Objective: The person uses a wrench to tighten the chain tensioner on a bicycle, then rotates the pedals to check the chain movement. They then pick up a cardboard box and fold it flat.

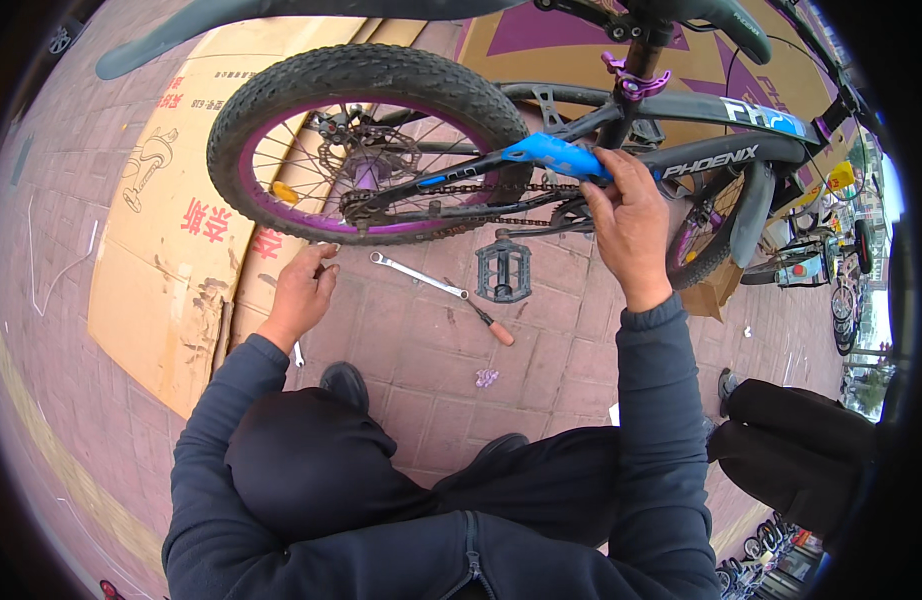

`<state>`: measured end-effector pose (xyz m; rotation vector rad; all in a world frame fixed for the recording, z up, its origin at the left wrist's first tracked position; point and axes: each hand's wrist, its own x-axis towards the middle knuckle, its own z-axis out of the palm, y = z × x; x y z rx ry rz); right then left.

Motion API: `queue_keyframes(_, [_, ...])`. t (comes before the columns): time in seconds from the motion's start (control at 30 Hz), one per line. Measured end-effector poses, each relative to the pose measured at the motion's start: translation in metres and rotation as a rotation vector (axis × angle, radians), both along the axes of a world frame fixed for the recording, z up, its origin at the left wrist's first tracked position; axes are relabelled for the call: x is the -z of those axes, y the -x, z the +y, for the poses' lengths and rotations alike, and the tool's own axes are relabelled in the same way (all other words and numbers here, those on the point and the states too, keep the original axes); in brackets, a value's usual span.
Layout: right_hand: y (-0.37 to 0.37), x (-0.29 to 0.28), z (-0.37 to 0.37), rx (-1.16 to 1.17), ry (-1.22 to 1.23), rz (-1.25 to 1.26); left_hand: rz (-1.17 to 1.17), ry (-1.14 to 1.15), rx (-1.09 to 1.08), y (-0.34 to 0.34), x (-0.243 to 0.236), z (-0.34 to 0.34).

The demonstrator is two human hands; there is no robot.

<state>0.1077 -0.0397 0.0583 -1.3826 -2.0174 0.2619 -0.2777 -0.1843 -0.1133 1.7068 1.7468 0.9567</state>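
Fingers of the right hand (631,215) close on the end of a blue cover (553,155), which lies along the bicycle frame (711,163) near the chain. The left hand (299,295), unclosed with fingers loosely bent, is just beside the thick tyre (361,62). A wrench (419,276) lies on brick paving (421,350).

Blue chain guard (556,156), purple rim (281,213), black tyre (233,112), pinkish brick paving (571,370)

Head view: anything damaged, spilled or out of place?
Yes: the flattened cardboard looks torn and darkly smudged along its lower-right edge, near the left hand, unlike its cleaner surface elsewhere. A small purplish scrap lies on the paving, resembling litter.
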Motion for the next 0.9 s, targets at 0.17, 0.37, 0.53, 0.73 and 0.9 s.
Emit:
queue_keyframes(0.17, [0.009, 0.007, -0.001, -0.037, -0.098, -0.098, -0.021, 0.065, 0.092, -0.012, 0.005, -0.005])
queue_keyframes(0.37, [0.014, 0.01, 0.004, -0.188, -0.091, -0.253, 0.03, 0.101, 0.131, -0.017, 0.012, -0.009])
queue_keyframes(0.53, [0.041, 0.03, -0.004, -0.159, -0.124, -0.393, -0.029, 0.187, 0.131, -0.017, 0.015, -0.015])
queue_keyframes(0.73, [0.058, 0.037, -0.021, -0.115, -0.267, -0.262, 0.093, 0.173, 0.114, -0.006, 0.042, -0.028])
queue_keyframes(0.9, [0.068, 0.075, -0.093, -0.613, 0.107, -0.235, 0.116, 0.315, -0.095, 0.013, 0.073, -0.04])
